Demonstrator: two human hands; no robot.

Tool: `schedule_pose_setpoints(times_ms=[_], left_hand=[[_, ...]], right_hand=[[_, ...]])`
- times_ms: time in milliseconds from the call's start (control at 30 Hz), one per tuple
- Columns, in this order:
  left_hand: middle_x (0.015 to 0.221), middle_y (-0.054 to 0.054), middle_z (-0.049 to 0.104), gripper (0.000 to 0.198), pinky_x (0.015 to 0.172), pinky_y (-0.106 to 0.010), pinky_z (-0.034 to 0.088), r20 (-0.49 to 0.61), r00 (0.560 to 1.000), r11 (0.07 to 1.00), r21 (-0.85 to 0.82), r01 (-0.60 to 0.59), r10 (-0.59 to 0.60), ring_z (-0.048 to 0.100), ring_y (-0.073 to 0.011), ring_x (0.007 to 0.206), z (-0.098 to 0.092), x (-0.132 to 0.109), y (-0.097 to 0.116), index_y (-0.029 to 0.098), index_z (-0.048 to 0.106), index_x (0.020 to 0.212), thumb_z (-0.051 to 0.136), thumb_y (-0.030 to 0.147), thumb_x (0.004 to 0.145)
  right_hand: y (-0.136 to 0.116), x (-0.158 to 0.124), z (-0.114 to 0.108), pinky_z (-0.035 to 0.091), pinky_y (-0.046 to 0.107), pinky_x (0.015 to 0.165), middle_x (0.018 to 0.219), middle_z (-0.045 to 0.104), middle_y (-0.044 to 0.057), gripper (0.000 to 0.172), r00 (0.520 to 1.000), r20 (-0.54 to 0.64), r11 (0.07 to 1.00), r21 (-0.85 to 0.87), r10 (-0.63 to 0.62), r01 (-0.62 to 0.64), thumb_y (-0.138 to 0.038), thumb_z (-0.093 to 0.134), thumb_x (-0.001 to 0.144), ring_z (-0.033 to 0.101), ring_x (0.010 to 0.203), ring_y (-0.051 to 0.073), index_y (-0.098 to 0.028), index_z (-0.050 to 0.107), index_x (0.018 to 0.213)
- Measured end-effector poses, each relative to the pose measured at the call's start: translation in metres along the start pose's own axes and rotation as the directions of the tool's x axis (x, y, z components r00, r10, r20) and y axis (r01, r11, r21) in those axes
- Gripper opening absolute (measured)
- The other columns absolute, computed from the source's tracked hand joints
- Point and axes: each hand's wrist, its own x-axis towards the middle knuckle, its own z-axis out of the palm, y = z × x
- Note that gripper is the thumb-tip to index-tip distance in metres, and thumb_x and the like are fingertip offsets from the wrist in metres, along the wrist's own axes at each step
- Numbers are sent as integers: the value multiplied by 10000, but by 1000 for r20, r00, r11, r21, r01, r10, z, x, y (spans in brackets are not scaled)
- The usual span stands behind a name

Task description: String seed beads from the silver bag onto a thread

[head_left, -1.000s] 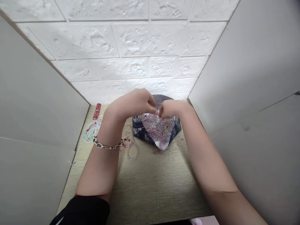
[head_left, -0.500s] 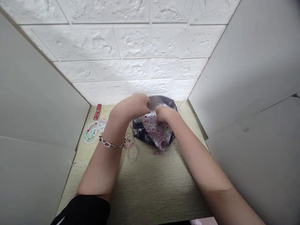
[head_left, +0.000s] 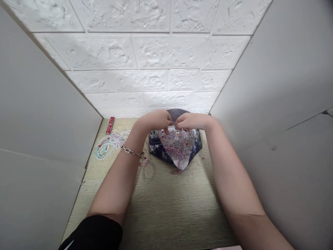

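Pinched shut, the grip of my left hand [head_left: 155, 121] closes on the top edge of the bag [head_left: 179, 147], and my right hand [head_left: 193, 121] does the same just beside it. The knuckles of both nearly meet over the bag's mouth. My fingertips curl under and away from me, so I cannot see just how much of the edge each one holds, nor whether the mouth is sealed.

The bag is clear and full of small beads [head_left: 178, 142], mostly pink. They are too small to tell apart. It hangs from my hands at the far middle of the bench [head_left: 169, 208], its lower point touching or almost touching the wood. Behind it sits a dark blue patterned container [head_left: 156, 149]. The bag covers most of it, and I cannot tell if it is a box or a pouch. A rounded grey part shows above my hands, half hidden.

A chain bracelet [head_left: 131, 151] circles my left wrist. My forearm crosses a thin loop [head_left: 148, 171] of clear beads and hides its upper part. Pale bead strands [head_left: 109, 146] lie in a tangle to the left, near a red tube [head_left: 110, 125] by the wall [head_left: 156, 52]. A black sleeve [head_left: 93, 232] is cut off at the bottom edge.
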Motion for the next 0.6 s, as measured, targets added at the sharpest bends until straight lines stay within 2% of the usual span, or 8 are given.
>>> schedule_pose_setpoints(times_ms=[33,100,200,300,400,533,600], left_hand=[[723,-60,697,324,579,-260,360,-14,1000,999,-40,-10,9,546,-140,639,2,4,0,139,672,814,412,313,732],[703,-52,691,326,559,-258,352,-64,996,991,-120,-65,58,522,-125,594,7,9,2,140,657,769,408,348,748],[711,-38,678,273,572,-242,367,-198,969,962,-197,-188,149,540,-116,625,13,13,7,149,621,858,430,307,744],[768,-30,673,297,585,-226,382,-328,927,949,-187,-254,183,563,-111,660,17,12,10,165,573,969,496,212,685],[785,-31,673,349,583,-219,395,-407,889,935,-183,-303,208,577,-109,659,17,10,11,164,545,1008,557,237,667],[801,-22,679,261,636,-235,404,-546,805,941,-81,-329,234,587,-116,710,14,8,16,170,618,909,589,275,672],[816,-14,681,222,664,-242,408,-582,775,944,-39,-328,246,586,-116,731,13,7,19,179,649,877,577,268,688]], right_hand=[[4,-6,-6,283,201,438,607,473,-16,146,998,-15,986,158,-59,61,-275,497,725,373,483,46,-156,579,713],[11,-17,-15,292,177,437,634,480,-26,141,989,-62,896,419,-131,145,-282,541,718,374,485,28,-156,586,767],[20,-24,-19,328,154,451,655,503,-26,170,981,-93,770,608,-173,193,-270,616,685,402,496,15,-135,591,785],[24,-24,-19,347,138,450,661,515,-28,199,979,-90,708,679,-184,195,-277,658,665,426,498,9,-124,590,773],[26,-21,-17,357,128,444,659,518,-30,218,980,-92,673,715,-177,189,-282,683,647,440,500,7,-119,592,760],[26,-20,-16,357,121,432,639,525,-26,239,976,-146,618,756,-162,215,-283,711,614,442,495,7,-109,596,730],[26,-21,-16,359,119,427,633,534,-20,248,974,-167,600,768,-154,227,-292,717,604,447,490,8,-107,601,720]])
